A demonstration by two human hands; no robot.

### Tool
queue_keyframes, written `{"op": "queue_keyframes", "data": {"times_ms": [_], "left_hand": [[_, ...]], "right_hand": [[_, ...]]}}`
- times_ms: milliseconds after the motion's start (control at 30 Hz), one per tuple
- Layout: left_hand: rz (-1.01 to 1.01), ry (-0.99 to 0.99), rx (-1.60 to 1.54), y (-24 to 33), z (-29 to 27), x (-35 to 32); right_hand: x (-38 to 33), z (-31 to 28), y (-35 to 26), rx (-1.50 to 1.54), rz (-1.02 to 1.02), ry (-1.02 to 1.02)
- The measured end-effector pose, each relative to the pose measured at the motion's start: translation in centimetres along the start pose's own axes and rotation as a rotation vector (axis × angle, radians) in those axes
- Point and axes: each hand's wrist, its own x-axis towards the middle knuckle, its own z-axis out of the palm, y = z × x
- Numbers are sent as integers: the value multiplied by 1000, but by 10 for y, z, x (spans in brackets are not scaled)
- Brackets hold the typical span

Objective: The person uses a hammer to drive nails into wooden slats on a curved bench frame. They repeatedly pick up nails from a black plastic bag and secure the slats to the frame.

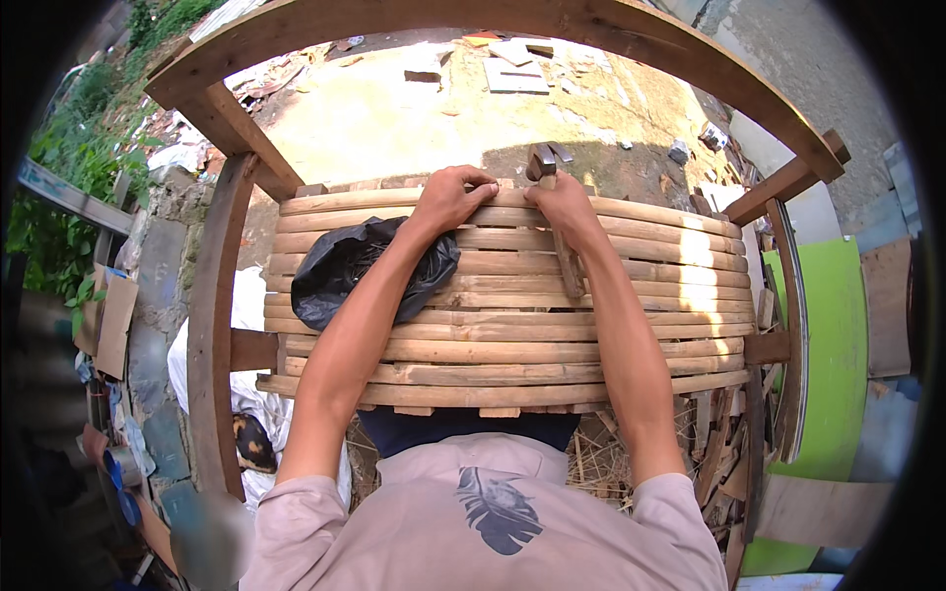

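My left hand (455,200) rests at the far edge of a bench top of split bamboo slats (473,350), its thumb and forefinger pinched together. Whatever lies between those fingertips is too small to make out. In my right hand (564,207) is a claw hammer (570,271), gripped close below its metal head. The head points away from me, and the wooden handle slants back over the slats. A crumpled black plastic bag (320,281) sits on the slats, partly behind my left forearm. Thin dark pieces, seemingly nails, show in its mouth.
A wooden frame (219,325) rises around the slats, with a long beam (473,18) across the far side. Wood scraps (711,453) lie below at right, beside a green panel (828,374). White sheeting (192,369) and a block wall (163,266) stand left.
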Motion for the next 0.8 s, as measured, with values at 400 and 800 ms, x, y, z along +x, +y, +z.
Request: {"op": "queue_keyframes", "data": {"times_ms": [400,800], "left_hand": [[54,11,21,-6,2,-1],[89,20,35,-5,3,0]], "right_hand": [[3,1,5,19,0,8],[3,0,8,15,-15,19]]}}
